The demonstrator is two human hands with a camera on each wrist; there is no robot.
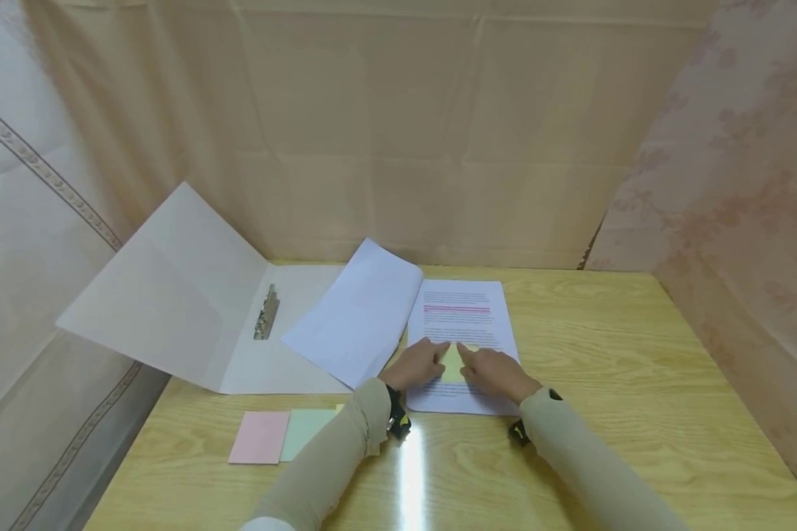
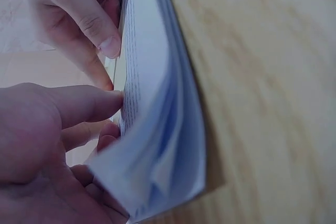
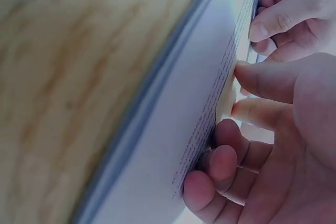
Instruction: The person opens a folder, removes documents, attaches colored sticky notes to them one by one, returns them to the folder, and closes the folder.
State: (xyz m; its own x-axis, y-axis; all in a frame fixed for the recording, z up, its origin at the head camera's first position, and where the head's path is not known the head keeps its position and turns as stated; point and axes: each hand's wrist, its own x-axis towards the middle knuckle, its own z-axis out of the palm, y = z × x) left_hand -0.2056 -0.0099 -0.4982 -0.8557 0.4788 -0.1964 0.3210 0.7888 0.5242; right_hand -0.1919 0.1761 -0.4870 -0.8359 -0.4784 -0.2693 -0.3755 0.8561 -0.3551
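A yellow sticky note (image 1: pixel 453 365) lies on the lower half of a stack of printed pages (image 1: pixel 461 402), whose top page has pink highlighted lines. From the left, my left hand (image 1: pixel 414 366) presses the note with index finger and thumb. My right hand (image 1: pixel 498 371) does the same from the right, its index fingertip near the left one at the note's upper edge. Both thumbs touch the note's face in the wrist views, while the other fingers curl loosely over the paper. Page corners lift and fan apart beside my left hand in the left wrist view.
An open white folder (image 1: pixel 166 295) with a metal clip (image 1: pixel 266 313) stands at the left, its cover raised. White sheets (image 1: pixel 359 310) lie partly over it. A pink pad (image 1: pixel 260 438) and a green pad (image 1: pixel 304 434) lie in front; a yellow corner (image 1: pixel 339 406) shows by my left sleeve.
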